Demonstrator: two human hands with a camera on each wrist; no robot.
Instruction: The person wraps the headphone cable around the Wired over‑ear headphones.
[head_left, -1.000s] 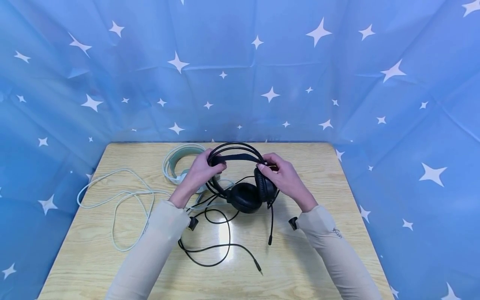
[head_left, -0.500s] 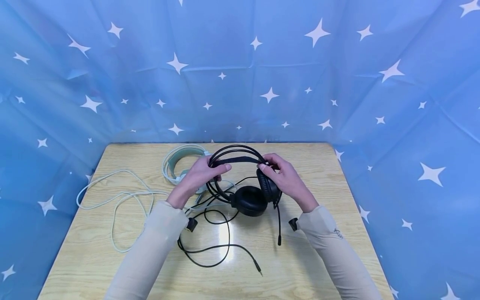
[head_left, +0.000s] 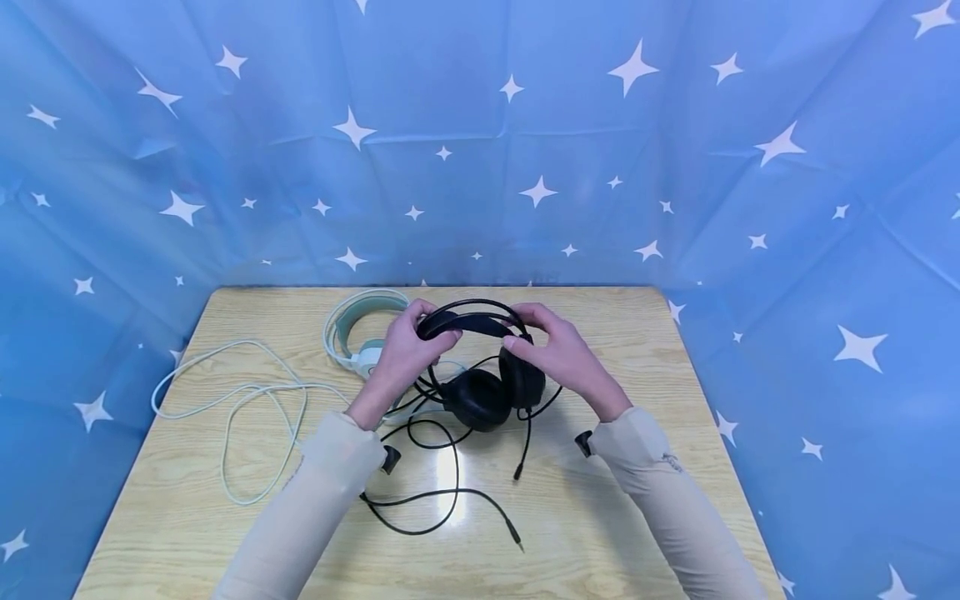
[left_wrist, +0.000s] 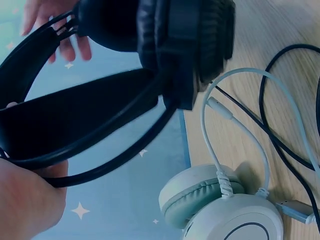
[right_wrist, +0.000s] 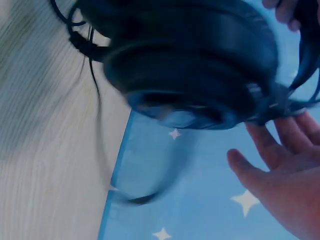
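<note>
A black over-ear headset [head_left: 480, 400] is held up above the table, its ear cups hanging below the headband. At the left side of the headband my left hand [head_left: 405, 346] grips it, palm against the band in the left wrist view. My right hand [head_left: 558, 350] is at the other side, just over the right ear cup. Its fingers [right_wrist: 267, 145] reach up to the band's joint, and the thumb stands apart from them in the right wrist view. A thin microphone boom [head_left: 525, 450] hangs from the right cup.
Pale green-and-white headphones [left_wrist: 240, 215] lie behind and left of my left hand. Their white cable [head_left: 255, 387] loops across the table's left side. A black cable [head_left: 456, 467] coils in front, ending in a jack plug [head_left: 516, 535]. A blue starred curtain [head_left: 480, 150] surrounds the wooden table [head_left: 600, 533].
The headset first shifts slightly right, then swings back left and turns, its boom moving left. My right hand's thumb and fingers have shifted left along the band; the left hand keeps its grip.
</note>
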